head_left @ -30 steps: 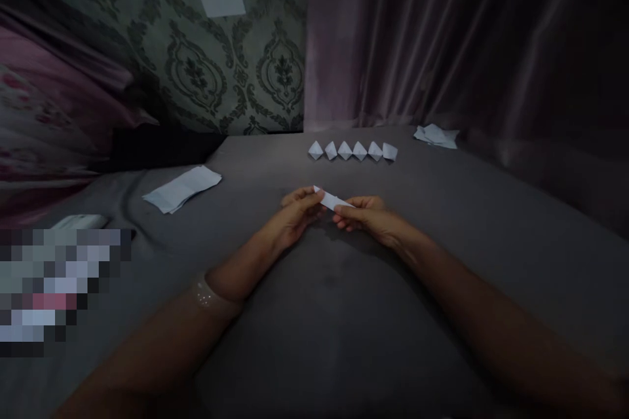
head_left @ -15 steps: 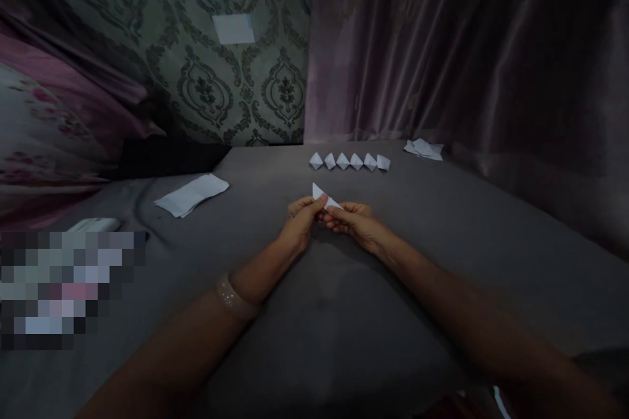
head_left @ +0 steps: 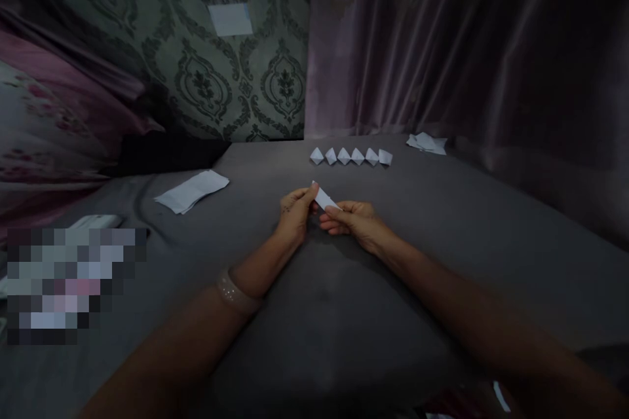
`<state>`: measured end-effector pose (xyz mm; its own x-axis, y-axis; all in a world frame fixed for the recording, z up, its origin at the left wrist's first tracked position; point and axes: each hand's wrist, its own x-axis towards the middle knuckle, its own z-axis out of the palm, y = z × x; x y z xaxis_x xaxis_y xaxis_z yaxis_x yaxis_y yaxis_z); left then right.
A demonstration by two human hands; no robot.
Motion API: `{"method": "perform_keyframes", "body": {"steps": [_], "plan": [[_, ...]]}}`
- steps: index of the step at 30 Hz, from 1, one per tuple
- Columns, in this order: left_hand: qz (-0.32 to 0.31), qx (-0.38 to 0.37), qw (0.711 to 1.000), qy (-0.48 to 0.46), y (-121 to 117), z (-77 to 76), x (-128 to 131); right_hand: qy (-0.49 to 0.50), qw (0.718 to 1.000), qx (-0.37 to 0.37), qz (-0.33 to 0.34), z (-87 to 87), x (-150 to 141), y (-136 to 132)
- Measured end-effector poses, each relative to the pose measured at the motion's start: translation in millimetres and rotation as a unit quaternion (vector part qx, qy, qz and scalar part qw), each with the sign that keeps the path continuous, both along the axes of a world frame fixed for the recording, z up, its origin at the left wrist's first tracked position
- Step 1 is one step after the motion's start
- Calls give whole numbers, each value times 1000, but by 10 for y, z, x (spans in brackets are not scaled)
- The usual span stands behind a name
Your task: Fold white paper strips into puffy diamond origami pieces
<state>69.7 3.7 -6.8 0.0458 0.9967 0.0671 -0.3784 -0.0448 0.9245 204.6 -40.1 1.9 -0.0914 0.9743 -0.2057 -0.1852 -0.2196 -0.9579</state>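
Pinching folded paper (head_left: 325,198) over grey sheet (head_left: 457,229) with left hand (head_left: 296,211) at one end, right hand (head_left: 360,219) at the other. Probably very light, easily creased; better to hold gently by edges.

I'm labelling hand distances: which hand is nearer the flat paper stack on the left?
Left: the left hand is right of the paper stack, not touching; the right hand is farther right.

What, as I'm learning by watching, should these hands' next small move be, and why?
Perhaps have the right hand press along the paper strip: it pinches one end, the left hand the other, and the middle lies uncovered between them.
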Motion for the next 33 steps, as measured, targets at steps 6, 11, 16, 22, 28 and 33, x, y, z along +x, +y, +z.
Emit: {"method": "perform_keyframes", "body": {"steps": [6, 11, 16, 22, 28, 33], "plan": [[57, -2, 997, -53, 50, -24, 25, 20, 999, 22, 32, 1, -51, -34], [66, -19, 995, -76, 70, 12, 76, 3, 999, 39, 18, 25, -98, -45], [62, -53, 995, -59, 79, 17, 94, 14, 999, 29, 12, 65, -145, -77], [13, 30, 999, -2, 126, -18, 4, 16, 1000, 14, -11, 72, -82, -102], [24, 21, 999, -18, 195, -44, -24, -23, 999, 10, -23, 27, -70, -42], [-11, -26, 1000, -7, 120, -14, -18, -171, 973, 122, -93, -168, -11, 37]]}}
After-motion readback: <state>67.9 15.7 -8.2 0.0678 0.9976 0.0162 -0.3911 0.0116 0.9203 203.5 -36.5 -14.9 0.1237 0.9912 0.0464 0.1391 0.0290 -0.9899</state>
